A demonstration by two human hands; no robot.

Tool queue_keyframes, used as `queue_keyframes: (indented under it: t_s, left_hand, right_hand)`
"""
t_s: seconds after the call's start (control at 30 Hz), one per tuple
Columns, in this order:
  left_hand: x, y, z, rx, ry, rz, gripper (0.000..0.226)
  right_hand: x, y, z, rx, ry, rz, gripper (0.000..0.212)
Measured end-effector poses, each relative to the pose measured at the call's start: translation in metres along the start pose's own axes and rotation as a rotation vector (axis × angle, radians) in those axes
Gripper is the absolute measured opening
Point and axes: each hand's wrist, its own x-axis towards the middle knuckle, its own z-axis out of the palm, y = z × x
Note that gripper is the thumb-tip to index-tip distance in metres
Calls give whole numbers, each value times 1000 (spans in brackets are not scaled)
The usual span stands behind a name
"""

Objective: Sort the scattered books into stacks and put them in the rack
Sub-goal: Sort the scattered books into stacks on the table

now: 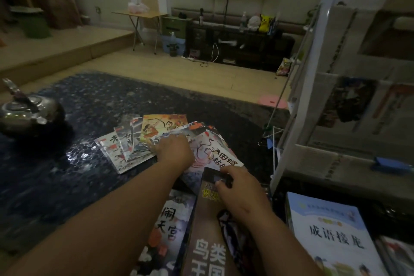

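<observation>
so, stacking time
left hand (173,149) flat on the book fan (161,127) at 12, right hand (237,192) pinches the dark book (206,242) at 6; i'd slide edges flush before lifting.

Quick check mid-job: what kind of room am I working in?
Probably a lived-in home room: books fanned on a dark rug, a folding table by the wall, plush toys on a low dark cabinet.
</observation>
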Motion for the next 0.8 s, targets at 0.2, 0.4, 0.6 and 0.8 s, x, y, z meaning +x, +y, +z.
queue_keyframes:
  t_s: [0.2,0.4,0.6,0.8]
  left_hand:
    - [-30,-18,-20,-279,136,-12,19]
    - [-56,-55,-45,-524,88,-137,15]
    - [-78,-96,-51,-746,112,-311,15]
    - [-84,-126,-48,-578,23,-324,25]
  right_hand:
    - [-7,-11,-3,27,-4,-6,34]
    - [-16,-34,4,-1,-16,-59,34]
    - [-31,-52,11,-31,-30,-146,34]
    - [-44,-59,28,-118,-124,-198,45]
